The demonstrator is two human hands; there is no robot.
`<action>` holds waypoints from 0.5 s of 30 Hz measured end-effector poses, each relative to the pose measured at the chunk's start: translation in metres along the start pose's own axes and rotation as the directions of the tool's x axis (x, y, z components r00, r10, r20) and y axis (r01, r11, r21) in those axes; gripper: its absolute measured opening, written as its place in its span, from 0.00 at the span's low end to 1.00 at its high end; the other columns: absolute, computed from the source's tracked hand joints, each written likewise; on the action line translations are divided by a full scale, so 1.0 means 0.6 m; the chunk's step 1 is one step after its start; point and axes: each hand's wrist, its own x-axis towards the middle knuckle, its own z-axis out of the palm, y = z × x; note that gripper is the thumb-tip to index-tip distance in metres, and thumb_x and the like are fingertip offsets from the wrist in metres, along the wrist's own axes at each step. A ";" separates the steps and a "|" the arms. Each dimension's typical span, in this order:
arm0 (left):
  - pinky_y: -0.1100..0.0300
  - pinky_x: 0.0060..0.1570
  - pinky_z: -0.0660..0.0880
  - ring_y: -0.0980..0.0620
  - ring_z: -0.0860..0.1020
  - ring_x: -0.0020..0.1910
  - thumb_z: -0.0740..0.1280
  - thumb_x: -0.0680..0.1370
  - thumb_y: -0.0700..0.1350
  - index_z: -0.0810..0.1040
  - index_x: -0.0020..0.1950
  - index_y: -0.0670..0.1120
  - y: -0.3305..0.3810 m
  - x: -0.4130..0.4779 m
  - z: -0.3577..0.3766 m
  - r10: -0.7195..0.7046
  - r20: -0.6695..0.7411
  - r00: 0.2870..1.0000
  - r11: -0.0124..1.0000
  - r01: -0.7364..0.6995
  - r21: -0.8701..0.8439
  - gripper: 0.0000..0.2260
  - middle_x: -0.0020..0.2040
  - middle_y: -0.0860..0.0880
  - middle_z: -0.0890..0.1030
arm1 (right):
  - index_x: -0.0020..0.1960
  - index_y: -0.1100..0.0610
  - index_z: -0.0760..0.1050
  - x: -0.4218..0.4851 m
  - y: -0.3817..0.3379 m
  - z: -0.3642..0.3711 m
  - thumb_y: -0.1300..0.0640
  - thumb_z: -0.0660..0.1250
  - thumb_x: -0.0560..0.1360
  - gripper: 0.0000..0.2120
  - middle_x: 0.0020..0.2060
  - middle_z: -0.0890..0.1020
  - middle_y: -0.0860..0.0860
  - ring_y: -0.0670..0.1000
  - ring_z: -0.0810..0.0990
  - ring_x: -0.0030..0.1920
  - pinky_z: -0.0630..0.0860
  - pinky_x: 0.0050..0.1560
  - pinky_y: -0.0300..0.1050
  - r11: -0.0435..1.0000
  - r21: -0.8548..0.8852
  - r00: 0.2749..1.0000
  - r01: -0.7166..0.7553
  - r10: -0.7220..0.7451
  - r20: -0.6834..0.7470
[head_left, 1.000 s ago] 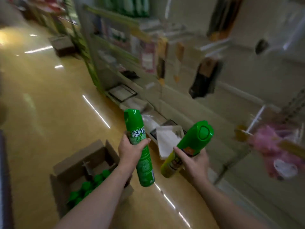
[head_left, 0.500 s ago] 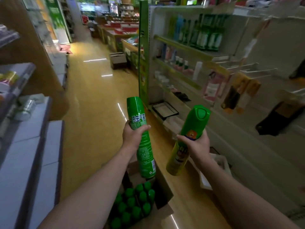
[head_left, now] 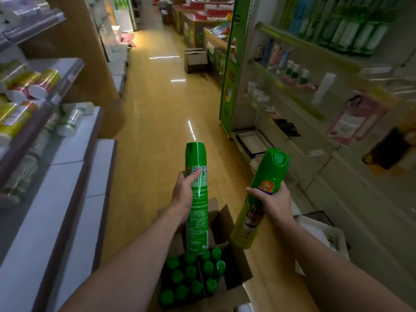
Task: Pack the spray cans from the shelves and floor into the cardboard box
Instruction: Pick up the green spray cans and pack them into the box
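The left grip is closed round the middle of a green can. The can is upright with its base over the open box, which suits a straight descent into a free slot. The right grip is closed round a yellow can. This can is tilted at the box's right edge, probably waiting its turn. The box stands on the floor, flaps open. It holds packed cans set caps up, which saves space.

Left can all green w/ white text; right can green top, yellow bottom; box brown.
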 end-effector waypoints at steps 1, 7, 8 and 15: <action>0.48 0.42 0.76 0.43 0.80 0.41 0.74 0.68 0.58 0.77 0.57 0.46 -0.003 0.014 0.004 -0.011 0.004 1.000 1.000 0.011 -0.004 0.23 0.46 0.42 0.80 | 0.61 0.56 0.72 0.020 0.006 0.005 0.58 0.81 0.67 0.27 0.50 0.82 0.50 0.49 0.82 0.49 0.79 0.43 0.42 1.000 -0.009 1.000 -0.008 0.008 0.030; 0.50 0.44 0.80 0.47 0.84 0.45 0.80 0.67 0.52 0.78 0.57 0.52 -0.035 0.091 0.031 -0.038 -0.057 0.998 0.984 0.047 0.170 0.21 0.49 0.46 0.85 | 0.58 0.54 0.73 0.137 0.054 0.016 0.56 0.82 0.64 0.27 0.50 0.83 0.52 0.53 0.84 0.51 0.83 0.51 0.54 0.998 -0.010 0.987 -0.064 0.065 0.145; 0.49 0.45 0.81 0.47 0.85 0.47 0.81 0.64 0.53 0.78 0.58 0.53 -0.045 0.102 0.036 -0.050 -0.067 0.996 0.980 0.062 0.189 0.25 0.50 0.48 0.85 | 0.57 0.53 0.73 0.151 0.065 0.016 0.57 0.82 0.64 0.26 0.50 0.83 0.53 0.53 0.84 0.50 0.83 0.51 0.54 0.997 -0.007 0.986 -0.081 0.081 0.148; 0.51 0.47 0.80 0.46 0.84 0.51 0.83 0.62 0.52 0.77 0.61 0.48 -0.190 0.173 0.077 -0.204 -0.099 0.974 0.954 0.221 0.202 0.30 0.52 0.47 0.85 | 0.59 0.55 0.74 0.198 0.205 0.006 0.55 0.83 0.63 0.29 0.49 0.83 0.52 0.52 0.84 0.50 0.83 0.52 0.56 0.966 -0.075 0.962 -0.249 0.255 0.100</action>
